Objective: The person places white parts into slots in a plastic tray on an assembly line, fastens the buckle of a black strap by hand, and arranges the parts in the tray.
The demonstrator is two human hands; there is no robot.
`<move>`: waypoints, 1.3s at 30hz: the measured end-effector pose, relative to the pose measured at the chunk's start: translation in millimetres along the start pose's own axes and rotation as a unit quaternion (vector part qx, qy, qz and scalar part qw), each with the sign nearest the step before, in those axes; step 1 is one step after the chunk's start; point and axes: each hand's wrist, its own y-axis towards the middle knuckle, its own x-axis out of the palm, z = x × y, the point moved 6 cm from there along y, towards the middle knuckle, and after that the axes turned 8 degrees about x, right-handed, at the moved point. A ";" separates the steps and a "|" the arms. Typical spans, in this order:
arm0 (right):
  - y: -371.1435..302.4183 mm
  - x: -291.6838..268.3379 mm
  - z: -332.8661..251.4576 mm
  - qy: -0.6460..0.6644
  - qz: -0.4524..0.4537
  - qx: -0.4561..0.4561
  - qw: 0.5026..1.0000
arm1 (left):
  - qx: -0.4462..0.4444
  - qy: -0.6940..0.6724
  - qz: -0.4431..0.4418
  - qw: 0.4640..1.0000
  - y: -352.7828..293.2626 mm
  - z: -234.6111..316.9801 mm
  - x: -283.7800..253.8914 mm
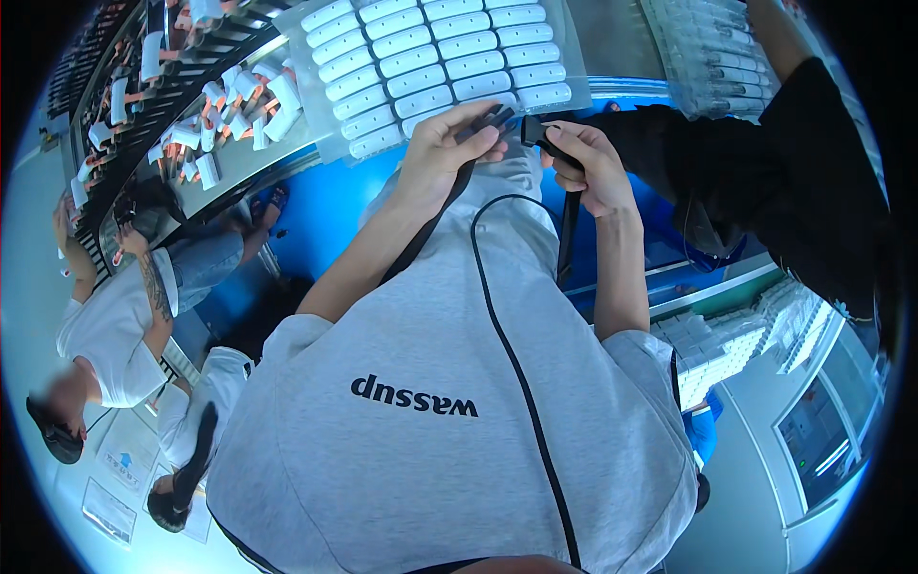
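Observation:
In front of my waist, my left hand [449,148] pinches a dark buckle end [499,117] on a black strap [426,232] that runs along my left side. Close by on the right, my right hand [595,165] grips a black buckle piece [535,132], with another black strap [570,230] hanging below it. A small gap separates the two buckle pieces. Just beyond my hands lies a clear tray [320,96] with rows of white rounded parts [419,77]. A black cable [512,335] trails down the front of my grey shirt.
White-and-orange parts [229,115] are piled on the left beside a black slatted conveyor [143,129]. Two people work on that side. At the right, a person's black sleeve [765,172] reaches in close to my right hand. More clear trays [712,57] are stacked at the far right.

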 end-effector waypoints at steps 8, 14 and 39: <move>-4.4 -0.6 -17.4 -0.075 -0.004 -0.006 0.997 | -0.083 0.025 -0.017 0.996 9.7 1.2 -1.0; -4.3 13.2 -28.9 -0.266 -0.011 0.005 0.964 | -0.161 0.127 -0.147 0.968 16.3 -0.8 6.6; 13.2 -3.5 5.9 -0.165 -0.070 0.027 0.983 | -0.121 0.202 -0.301 0.924 -26.2 -28.9 -30.8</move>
